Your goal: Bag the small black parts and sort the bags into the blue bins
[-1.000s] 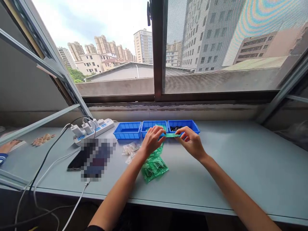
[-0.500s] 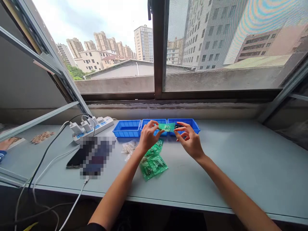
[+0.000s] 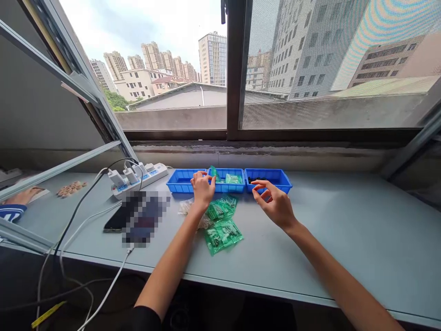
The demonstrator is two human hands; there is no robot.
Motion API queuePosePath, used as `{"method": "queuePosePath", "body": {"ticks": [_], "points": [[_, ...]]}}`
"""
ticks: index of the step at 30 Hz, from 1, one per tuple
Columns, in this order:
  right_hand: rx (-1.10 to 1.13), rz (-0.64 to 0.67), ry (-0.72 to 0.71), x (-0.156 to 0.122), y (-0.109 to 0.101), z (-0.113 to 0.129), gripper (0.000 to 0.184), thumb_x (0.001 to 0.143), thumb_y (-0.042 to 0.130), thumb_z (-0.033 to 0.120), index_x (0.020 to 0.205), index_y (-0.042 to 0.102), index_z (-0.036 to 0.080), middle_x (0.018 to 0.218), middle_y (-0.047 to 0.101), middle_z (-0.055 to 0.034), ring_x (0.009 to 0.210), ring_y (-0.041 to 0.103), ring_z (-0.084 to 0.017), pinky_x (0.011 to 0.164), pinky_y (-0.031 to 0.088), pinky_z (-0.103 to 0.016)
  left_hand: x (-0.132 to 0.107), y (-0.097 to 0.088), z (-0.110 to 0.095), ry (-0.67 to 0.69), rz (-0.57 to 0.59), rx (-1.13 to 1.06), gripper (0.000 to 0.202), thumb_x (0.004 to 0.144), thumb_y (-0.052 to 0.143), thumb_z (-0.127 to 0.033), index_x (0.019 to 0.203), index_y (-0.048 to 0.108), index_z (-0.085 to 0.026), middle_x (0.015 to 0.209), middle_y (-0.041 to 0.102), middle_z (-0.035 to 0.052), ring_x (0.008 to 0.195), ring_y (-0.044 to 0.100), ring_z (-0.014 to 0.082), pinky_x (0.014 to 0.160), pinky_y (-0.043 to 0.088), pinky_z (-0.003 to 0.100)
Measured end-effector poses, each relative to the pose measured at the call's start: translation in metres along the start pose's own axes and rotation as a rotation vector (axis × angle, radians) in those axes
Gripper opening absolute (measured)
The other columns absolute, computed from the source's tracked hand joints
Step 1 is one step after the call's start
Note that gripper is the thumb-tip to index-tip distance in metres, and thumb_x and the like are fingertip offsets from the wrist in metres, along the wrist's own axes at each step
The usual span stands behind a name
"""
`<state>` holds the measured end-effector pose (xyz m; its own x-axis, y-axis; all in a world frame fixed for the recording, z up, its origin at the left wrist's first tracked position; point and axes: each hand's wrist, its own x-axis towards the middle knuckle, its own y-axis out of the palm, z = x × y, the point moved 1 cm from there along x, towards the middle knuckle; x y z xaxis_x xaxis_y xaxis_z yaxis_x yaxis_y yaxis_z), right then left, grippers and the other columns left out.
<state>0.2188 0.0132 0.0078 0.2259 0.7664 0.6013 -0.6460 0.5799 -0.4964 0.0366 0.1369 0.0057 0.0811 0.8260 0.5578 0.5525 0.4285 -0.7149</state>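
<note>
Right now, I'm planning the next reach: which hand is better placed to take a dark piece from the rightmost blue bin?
Likely the right hand: its parted fingers, seemingly empty, are near the rightmost blue bin. The left hand is farther from the dark pieces, by the middle blue bin.

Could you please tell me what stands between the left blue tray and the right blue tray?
In the head view, a middle blue tray stands between the left blue tray and the right blue tray, with green packets inside it.
</note>
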Motion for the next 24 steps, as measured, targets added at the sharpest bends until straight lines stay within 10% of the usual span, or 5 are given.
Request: {"method": "queuePosePath", "body": {"ticks": [13,24], "points": [[-0.039,0.037,-0.021,-0.001,0.001,-0.001,0.022,0.082,0.050,0.032,0.096,0.065,0.023,0.080,0.069,-0.0005,0.052,0.060,-0.012,0.049,0.045,-0.023,0.000,-0.005,-0.002,0.028,-0.018,0.044,0.013,0.081,0.054,-0.024,0.089,0.062,-0.019,0.107,0.061,0.0121,0.107,0.051,0.0285,0.088,0.040,0.042],[-0.099,0.215,-0.102,-0.004,0.007,-0.004,0.018,0.084,0.048,0.026,0.094,0.064,0.025,0.086,0.069,0.0000,0.062,0.064,-0.013,0.053,0.047,-0.024,-0.006,-0.001,-0.014,0.297,0.487,0.074,0.023,0.092,0.040,-0.028,0.103,0.058,-0.020,0.111,0.065,0.0064,0.108,0.056,0.0220,0.102,0.030,0.040]]}}
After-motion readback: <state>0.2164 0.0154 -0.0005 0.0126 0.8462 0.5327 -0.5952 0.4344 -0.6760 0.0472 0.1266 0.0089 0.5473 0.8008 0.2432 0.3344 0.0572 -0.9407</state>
